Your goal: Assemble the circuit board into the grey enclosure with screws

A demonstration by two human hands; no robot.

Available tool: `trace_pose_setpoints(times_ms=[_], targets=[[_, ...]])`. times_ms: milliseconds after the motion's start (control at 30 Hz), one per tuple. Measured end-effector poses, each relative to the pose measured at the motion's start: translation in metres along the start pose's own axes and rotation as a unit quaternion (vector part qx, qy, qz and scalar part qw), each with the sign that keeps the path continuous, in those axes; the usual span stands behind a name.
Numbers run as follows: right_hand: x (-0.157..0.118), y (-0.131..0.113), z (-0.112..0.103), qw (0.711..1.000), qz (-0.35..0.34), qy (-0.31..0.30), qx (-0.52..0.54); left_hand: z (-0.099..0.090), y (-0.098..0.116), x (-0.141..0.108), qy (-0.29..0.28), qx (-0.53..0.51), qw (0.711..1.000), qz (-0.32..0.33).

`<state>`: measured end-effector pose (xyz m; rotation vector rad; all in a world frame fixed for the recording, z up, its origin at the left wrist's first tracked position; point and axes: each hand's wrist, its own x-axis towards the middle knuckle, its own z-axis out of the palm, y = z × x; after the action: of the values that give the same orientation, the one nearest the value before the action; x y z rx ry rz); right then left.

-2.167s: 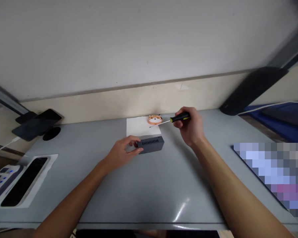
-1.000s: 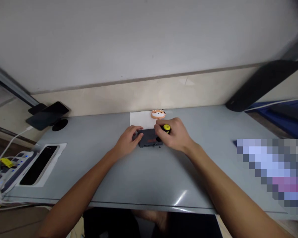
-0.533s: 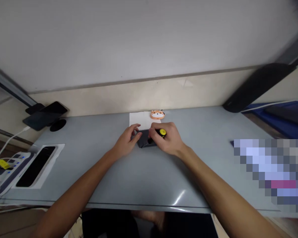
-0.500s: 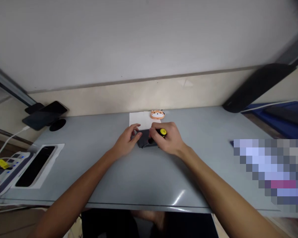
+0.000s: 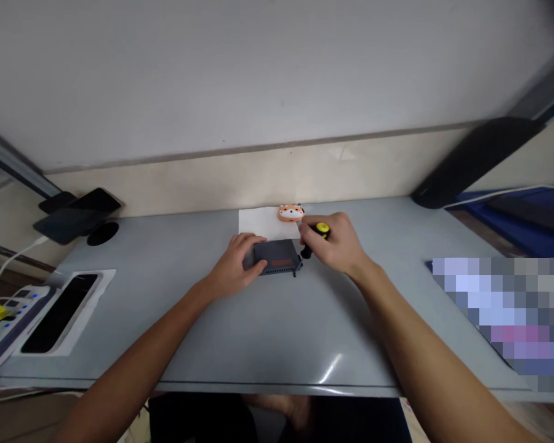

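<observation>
A small dark grey box (image 5: 277, 251) with a row of vent slots along its near side lies flat on the grey table (image 5: 240, 332). My left hand (image 5: 236, 263) grips its left end, thumb at the near side and fingers at the far side. At the box's right end a small black tab or bracket (image 5: 297, 266) sticks out. My right hand (image 5: 335, 240) is closed round a screwdriver (image 5: 322, 229) with a black and yellow handle. Its dark lower end points down beside the box's right end; whether it touches is too small to tell.
Behind the box lie a white sheet of paper (image 5: 258, 223) and an orange animal-face case (image 5: 290, 213). At left are a phone (image 5: 62, 314), a power strip (image 5: 21, 320) and a phone on a stand (image 5: 78, 215). A black cylinder (image 5: 471, 163) stands back right.
My right hand has moved right with the screwdriver, from over the box to beside its right end, uncovering the box top. My left hand still holds the left end.
</observation>
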<state>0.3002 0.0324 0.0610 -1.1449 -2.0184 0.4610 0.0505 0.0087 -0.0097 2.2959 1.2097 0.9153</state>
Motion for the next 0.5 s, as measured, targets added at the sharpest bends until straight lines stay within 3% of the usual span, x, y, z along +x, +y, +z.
trace_pose_setpoints(times_ms=[100, 267, 500], targets=[[0.001, -0.002, 0.004, 1.0, -0.003, -0.009, 0.018, 0.001, 0.005, -0.003, 0.024, 0.053, 0.997, 0.042], [0.002, -0.008, 0.002, 0.992, 0.026, 0.028, 0.12, 0.006, 0.018, -0.008, -0.013, 0.097, 0.988, 0.117], [0.004, -0.011, 0.004, 0.973, 0.087, 0.046, 0.207, 0.008, 0.015, -0.007, 0.018, 0.091, 0.987, 0.134]])
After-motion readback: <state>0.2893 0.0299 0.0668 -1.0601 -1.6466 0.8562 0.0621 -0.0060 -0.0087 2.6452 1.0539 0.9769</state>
